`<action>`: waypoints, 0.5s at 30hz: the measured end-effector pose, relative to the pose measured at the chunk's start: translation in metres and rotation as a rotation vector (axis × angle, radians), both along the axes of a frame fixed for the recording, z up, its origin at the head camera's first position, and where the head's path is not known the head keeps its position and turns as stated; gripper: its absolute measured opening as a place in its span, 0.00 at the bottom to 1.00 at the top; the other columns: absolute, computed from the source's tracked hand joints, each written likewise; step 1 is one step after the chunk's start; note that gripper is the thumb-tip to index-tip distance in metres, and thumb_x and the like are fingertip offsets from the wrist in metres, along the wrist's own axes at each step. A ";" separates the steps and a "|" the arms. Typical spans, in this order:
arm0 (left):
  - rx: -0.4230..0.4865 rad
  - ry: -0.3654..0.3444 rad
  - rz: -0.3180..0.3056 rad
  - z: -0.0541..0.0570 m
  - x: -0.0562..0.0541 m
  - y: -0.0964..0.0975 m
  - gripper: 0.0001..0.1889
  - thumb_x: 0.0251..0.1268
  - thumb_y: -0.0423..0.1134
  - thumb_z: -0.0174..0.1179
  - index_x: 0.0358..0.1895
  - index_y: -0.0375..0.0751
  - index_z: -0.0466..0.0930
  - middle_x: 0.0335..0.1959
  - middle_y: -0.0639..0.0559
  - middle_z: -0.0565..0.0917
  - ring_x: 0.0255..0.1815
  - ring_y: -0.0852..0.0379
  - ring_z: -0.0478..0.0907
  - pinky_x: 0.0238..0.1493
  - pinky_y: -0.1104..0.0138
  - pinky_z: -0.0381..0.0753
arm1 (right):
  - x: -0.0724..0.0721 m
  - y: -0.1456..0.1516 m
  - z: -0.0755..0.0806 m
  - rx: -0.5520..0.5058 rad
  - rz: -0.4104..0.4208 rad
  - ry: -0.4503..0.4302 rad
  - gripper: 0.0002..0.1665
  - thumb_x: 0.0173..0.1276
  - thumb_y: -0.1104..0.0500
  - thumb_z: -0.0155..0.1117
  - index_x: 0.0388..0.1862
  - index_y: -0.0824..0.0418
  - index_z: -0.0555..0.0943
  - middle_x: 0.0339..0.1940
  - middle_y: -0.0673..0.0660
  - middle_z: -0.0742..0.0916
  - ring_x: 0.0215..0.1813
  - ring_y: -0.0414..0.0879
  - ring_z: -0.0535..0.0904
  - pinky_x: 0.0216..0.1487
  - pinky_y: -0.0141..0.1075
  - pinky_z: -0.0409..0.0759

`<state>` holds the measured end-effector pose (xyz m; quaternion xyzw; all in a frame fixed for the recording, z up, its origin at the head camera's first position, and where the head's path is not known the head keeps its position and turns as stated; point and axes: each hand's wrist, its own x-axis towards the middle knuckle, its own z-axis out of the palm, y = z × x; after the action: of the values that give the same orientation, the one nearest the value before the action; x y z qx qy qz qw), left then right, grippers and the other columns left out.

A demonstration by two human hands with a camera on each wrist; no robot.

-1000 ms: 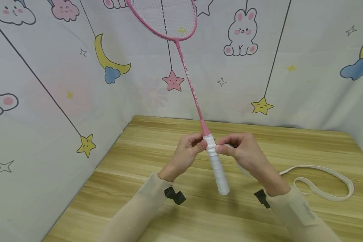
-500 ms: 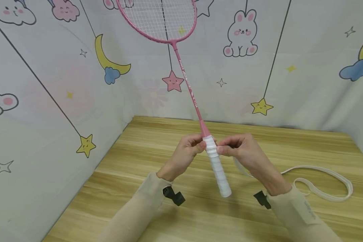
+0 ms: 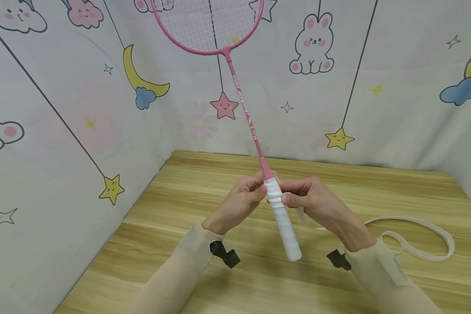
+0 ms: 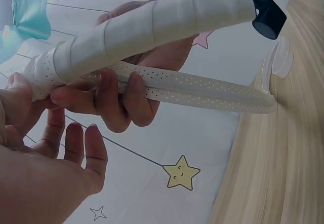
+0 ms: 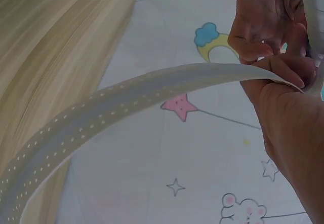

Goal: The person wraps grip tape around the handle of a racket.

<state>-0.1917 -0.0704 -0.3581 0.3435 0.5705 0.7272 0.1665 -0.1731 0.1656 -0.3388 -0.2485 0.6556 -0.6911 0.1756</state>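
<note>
A pink badminton racket [image 3: 245,109] is held up at a slant, its head cut off by the top of the head view. My left hand [image 3: 239,200] grips the top of its white handle [image 3: 285,231] between thumb and fingers. Opposite it, my right hand [image 3: 322,207] has its thumb at the handle and its fingers partly hidden behind. White perforated grip tape [image 4: 202,87] circles the handle top in overlapping turns. In the right wrist view its free length [image 5: 126,102] runs out from between my right hand's fingers. Smooth white wrap covers the lower handle.
The tape's loose tail [image 3: 428,222] curls over the wood-grain table [image 3: 172,261] at the right. A white curtain [image 3: 298,113] printed with stars, rabbits and moons hangs behind and at the sides. Small black wrist cameras [image 3: 224,254] sit on both sleeves.
The racket has turned about its length, showing more of its head, and its handle end has shifted slightly down and right. My right fingers have moved in behind the handle.
</note>
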 end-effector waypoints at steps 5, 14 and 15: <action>-0.015 0.001 -0.034 0.001 0.000 -0.001 0.20 0.68 0.66 0.61 0.56 0.65 0.86 0.55 0.66 0.81 0.63 0.63 0.72 0.72 0.64 0.70 | 0.001 -0.001 -0.003 -0.079 0.052 0.015 0.16 0.78 0.61 0.71 0.55 0.42 0.93 0.51 0.44 0.95 0.53 0.37 0.87 0.55 0.32 0.86; -0.131 -0.014 0.104 0.004 -0.001 0.000 0.52 0.66 0.68 0.62 0.76 0.22 0.70 0.68 0.41 0.81 0.60 0.64 0.79 0.69 0.65 0.78 | 0.003 -0.005 -0.001 0.019 -0.147 0.102 0.13 0.75 0.65 0.73 0.54 0.51 0.94 0.47 0.42 0.96 0.56 0.37 0.90 0.57 0.31 0.85; -0.146 -0.016 0.148 0.005 0.000 0.000 0.48 0.70 0.65 0.62 0.76 0.23 0.71 0.65 0.41 0.83 0.56 0.64 0.81 0.64 0.67 0.81 | 0.003 -0.005 -0.001 0.044 -0.180 0.112 0.13 0.75 0.65 0.73 0.55 0.57 0.94 0.45 0.42 0.96 0.54 0.37 0.90 0.56 0.31 0.85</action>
<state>-0.1919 -0.0701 -0.3532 0.2818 0.6443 0.6968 0.1415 -0.1698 0.1601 -0.3402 -0.2230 0.6990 -0.6746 0.0812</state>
